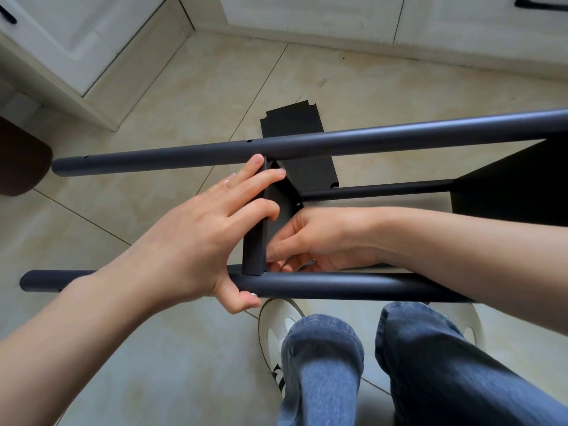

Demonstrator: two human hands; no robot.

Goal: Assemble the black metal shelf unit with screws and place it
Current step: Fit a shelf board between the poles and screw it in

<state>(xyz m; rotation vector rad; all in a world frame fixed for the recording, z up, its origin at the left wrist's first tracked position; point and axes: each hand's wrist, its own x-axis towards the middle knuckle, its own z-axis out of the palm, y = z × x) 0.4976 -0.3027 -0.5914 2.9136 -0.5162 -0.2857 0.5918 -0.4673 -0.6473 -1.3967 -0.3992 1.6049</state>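
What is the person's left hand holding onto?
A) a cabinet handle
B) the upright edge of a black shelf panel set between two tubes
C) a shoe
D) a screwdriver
B: the left hand wraps its fingers over the shelf panel edge, between the two tubes.

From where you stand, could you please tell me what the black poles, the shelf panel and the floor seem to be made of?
The black poles look like metal tube with a matte dark coating: round, soft sheen, small drilled holes. The shelf panel that the left hand grips seems to be thin folded sheet metal, same matte black. The floor looks like glazed beige tile, with grout lines and faint gloss.
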